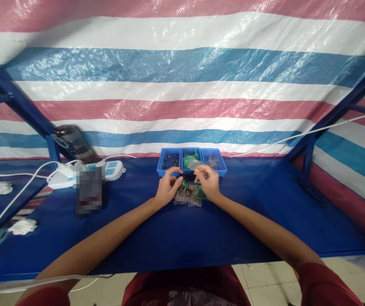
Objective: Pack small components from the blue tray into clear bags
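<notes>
Three blue bins stand side by side on the blue table. Small dark parts lie in the left bin (159, 167), green pieces in the middle bin (185, 172), and clear packets in the right bin (223, 165). My right hand (209, 183) pinches a small clear plastic bag (194, 164) in front of the middle bin. Opposite it, my left hand (169, 187) is curved with thumb and fingers apart, holding nothing. Between and below both hands lies a pile of small clear bags (189, 194) with green and metallic pieces.
A white power strip (115, 170) with cables and a blurred dark object (89, 191) lie at the left. Behind them is a dark bottle (77, 142). Crumpled white tissue (23, 226) is near the left edge. Blue frame posts (309, 153) flank the table.
</notes>
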Available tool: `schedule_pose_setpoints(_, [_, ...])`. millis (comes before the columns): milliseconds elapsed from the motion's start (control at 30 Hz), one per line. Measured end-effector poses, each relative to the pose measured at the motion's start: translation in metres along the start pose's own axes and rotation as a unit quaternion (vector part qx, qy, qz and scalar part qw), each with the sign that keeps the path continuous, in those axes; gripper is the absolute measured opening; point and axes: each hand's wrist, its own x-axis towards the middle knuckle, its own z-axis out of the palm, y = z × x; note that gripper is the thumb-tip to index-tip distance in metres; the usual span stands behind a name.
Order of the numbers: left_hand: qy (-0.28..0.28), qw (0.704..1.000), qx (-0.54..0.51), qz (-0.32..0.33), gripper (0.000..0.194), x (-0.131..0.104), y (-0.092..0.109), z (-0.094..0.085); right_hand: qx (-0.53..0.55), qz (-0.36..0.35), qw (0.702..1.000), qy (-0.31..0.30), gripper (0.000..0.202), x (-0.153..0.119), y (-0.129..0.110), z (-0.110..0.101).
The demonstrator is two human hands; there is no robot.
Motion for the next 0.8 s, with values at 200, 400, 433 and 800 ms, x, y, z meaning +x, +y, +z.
schedule_pose_setpoints(200, [-0.008, 1.0, -0.011, 0.0, 0.03, 0.001, 0.001, 0.001, 0.181, 0.13, 0.971, 0.082, 0.027, 0.019, 0.003, -0.002])
schedule_pose_setpoints(400, [-0.011, 1.0, -0.011, -0.003, 0.029, 0.001, 0.001, 0.001, 0.253, 0.228, 0.928, 0.151, 0.024, 0.034, -0.002, -0.013])
schedule_pose_setpoints(433, [-0.011, 1.0, -0.013, -0.004, 0.029, 0.001, 0.001, 0.001, 0.255, 0.235, 0.925, 0.157, 0.024, 0.036, -0.003, -0.014])
schedule_pose_setpoints(800, [-0.004, 1.0, -0.01, -0.003, 0.03, 0.0, 0.0, 0.001, 0.015, 0.115, 0.985, -0.127, 0.019, 0.032, -0.01, -0.016])
